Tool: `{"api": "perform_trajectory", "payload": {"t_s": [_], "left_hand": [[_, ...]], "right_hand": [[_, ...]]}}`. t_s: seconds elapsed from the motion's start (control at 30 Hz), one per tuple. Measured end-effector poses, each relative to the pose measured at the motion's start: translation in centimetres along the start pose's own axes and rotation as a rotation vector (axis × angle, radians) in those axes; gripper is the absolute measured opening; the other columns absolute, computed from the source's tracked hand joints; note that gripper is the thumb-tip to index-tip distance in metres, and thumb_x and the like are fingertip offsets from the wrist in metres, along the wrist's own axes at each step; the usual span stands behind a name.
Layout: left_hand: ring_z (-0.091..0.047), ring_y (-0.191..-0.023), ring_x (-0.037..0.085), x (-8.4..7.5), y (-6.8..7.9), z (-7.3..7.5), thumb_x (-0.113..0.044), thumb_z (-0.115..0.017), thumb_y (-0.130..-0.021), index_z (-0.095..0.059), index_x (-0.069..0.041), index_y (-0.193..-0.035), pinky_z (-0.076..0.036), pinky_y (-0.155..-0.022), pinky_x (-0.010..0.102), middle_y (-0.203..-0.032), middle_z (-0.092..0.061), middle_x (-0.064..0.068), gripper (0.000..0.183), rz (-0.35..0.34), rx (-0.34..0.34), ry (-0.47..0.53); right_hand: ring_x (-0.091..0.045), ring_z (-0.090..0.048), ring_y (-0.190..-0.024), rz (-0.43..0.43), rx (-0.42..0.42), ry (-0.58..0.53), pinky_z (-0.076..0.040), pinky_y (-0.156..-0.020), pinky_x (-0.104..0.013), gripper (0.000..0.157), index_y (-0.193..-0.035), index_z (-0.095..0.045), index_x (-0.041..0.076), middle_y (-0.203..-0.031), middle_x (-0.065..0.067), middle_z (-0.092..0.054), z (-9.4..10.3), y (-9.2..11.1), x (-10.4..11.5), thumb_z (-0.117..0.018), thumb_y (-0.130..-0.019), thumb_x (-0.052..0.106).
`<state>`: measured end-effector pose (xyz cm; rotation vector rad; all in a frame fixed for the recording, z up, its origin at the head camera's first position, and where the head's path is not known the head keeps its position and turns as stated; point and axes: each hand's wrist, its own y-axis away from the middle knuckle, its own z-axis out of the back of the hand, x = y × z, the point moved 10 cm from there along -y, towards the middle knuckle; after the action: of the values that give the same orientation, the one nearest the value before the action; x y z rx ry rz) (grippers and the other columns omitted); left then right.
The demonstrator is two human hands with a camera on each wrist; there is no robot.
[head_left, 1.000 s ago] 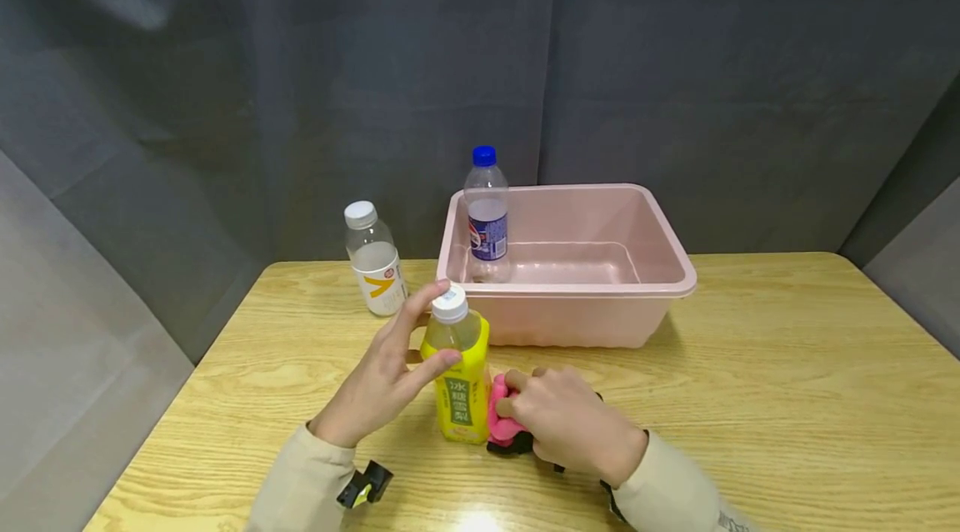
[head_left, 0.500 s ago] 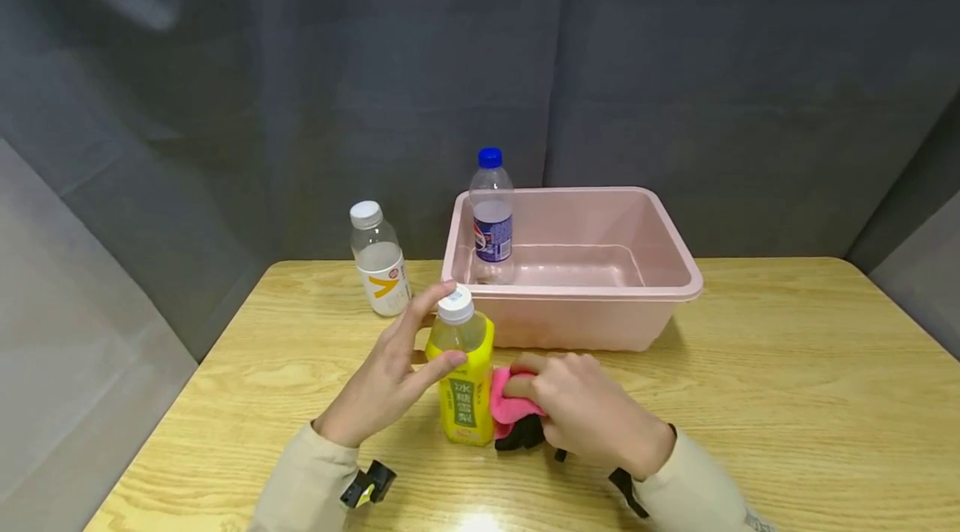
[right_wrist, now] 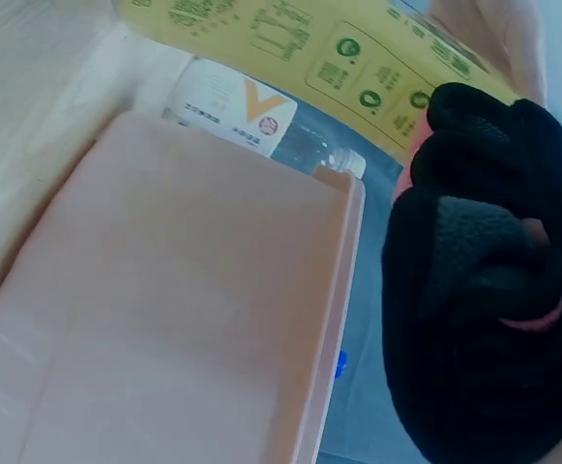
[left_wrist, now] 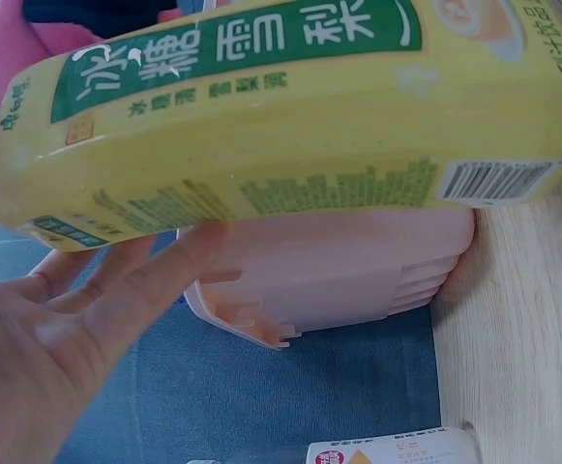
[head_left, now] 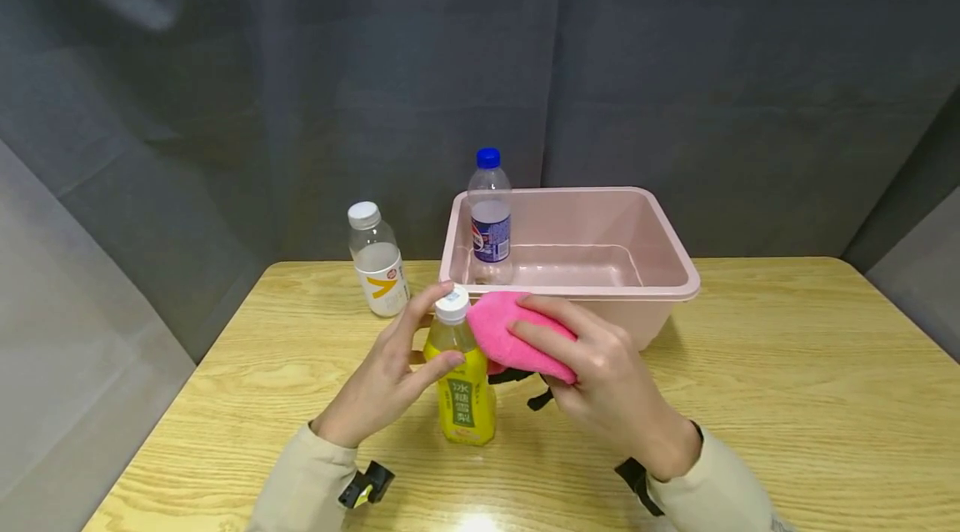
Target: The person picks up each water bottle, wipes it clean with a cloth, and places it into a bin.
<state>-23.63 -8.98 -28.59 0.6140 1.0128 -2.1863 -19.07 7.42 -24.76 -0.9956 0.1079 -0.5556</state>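
Note:
A yellow-labelled drink bottle (head_left: pixel 459 399) with a white cap stands upright on the table. My left hand (head_left: pixel 386 382) holds its upper part, the index fingertip on the cap and the thumb across the front. In the left wrist view, fingers of the left hand (left_wrist: pixel 106 300) lie behind the bottle (left_wrist: pixel 261 135). My right hand (head_left: pixel 600 357) grips a bunched pink cloth (head_left: pixel 510 332) against the bottle's right shoulder, just below the cap. The cloth's black side (right_wrist: pixel 484 290) fills much of the right wrist view, hiding most of that hand's fingers.
Behind the hands is a pink plastic tub (head_left: pixel 585 294), with a blue-capped clear bottle (head_left: pixel 491 223) standing inside at its left end. A white-capped bottle (head_left: pixel 380 273) stands left of the tub. Grey curtain (head_left: pixel 375 98) hangs behind the wooden table (head_left: pixel 765 373).
My right hand has lifted the pink cloth from beside the bottle's lower part to its shoulder, and more of the cloth now shows. The left hand has stayed on the bottle.

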Motion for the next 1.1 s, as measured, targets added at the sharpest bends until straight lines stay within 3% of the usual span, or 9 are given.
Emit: {"api": "perform_trajectory", "payload": {"t_s": [0.37, 0.53, 0.73, 0.93, 1.0, 1.1], "left_hand": [[-0.059, -0.118, 0.039, 0.0, 0.0, 0.0, -0.02, -0.064, -0.1, -0.026, -0.018, -0.153, -0.061, -0.079, 0.036, -0.145, -0.046, 0.023, 0.065, 0.002, 0.0, 0.003], [-0.058, -0.118, 0.039, 0.1, 0.0, -0.1, -0.017, -0.065, -0.1, -0.026, -0.019, -0.154, -0.061, -0.08, 0.039, -0.146, -0.045, 0.022, 0.067, 0.015, 0.002, 0.004], [-0.059, -0.117, 0.039, 0.1, 0.0, 0.0, -0.015, -0.066, -0.099, -0.026, -0.018, -0.153, -0.061, -0.079, 0.041, -0.146, -0.044, 0.023, 0.067, 0.014, -0.002, -0.004], [-0.059, -0.118, 0.04, -0.1, 0.0, 0.0, -0.015, -0.066, -0.099, -0.026, -0.018, -0.153, -0.061, -0.079, 0.042, -0.148, -0.043, 0.023, 0.067, 0.002, -0.003, 0.006], [-0.059, -0.118, 0.04, -0.2, 0.0, 0.0, -0.017, -0.065, -0.1, -0.026, -0.017, -0.153, -0.061, -0.079, 0.041, -0.149, -0.042, 0.024, 0.066, -0.004, -0.003, 0.007], [-0.058, -0.119, 0.04, -0.1, 0.0, -0.1, -0.019, -0.064, -0.1, -0.026, -0.016, -0.153, -0.061, -0.08, 0.041, -0.15, -0.041, 0.024, 0.065, -0.005, -0.004, 0.008]], "right_hand": [[-0.034, -0.069, -0.101, 0.057, 0.011, 0.042, -0.059, -0.083, -0.047, 0.053, -0.107, -0.076, 0.004, -0.121, -0.016, -0.067, -0.2, 0.0, 0.5, -0.068, -0.061, -0.021], [-0.032, -0.07, -0.097, 0.052, 0.081, 0.069, -0.06, -0.078, -0.045, 0.059, -0.11, -0.077, 0.006, -0.12, -0.015, -0.068, -0.8, 0.2, 0.5, -0.068, -0.059, -0.021], [-0.024, -0.067, -0.083, 0.028, 0.295, 0.132, -0.06, -0.063, -0.037, 0.051, -0.1, -0.074, 0.013, -0.109, -0.007, -0.068, -3.6, 1.2, -0.1, -0.072, -0.058, -0.016], [-0.018, -0.059, -0.066, 0.04, 0.638, 0.262, -0.049, -0.051, -0.029, 0.037, -0.087, -0.073, 0.017, -0.09, 0.0, -0.064, -8.6, 4.2, -0.2, -0.077, -0.06, -0.009], [-0.017, -0.057, -0.062, 0.034, 0.703, 0.289, -0.046, -0.049, -0.029, 0.035, -0.084, -0.073, 0.018, -0.085, 0.001, -0.063, -9.5, 5.0, -0.4, -0.078, -0.061, -0.009], [-0.017, -0.055, -0.061, 0.039, 0.722, 0.309, -0.046, -0.048, -0.029, 0.034, -0.083, -0.074, 0.018, -0.084, 0.002, -0.061, -9.9, 5.4, -0.6, -0.079, -0.062, -0.008]]}}
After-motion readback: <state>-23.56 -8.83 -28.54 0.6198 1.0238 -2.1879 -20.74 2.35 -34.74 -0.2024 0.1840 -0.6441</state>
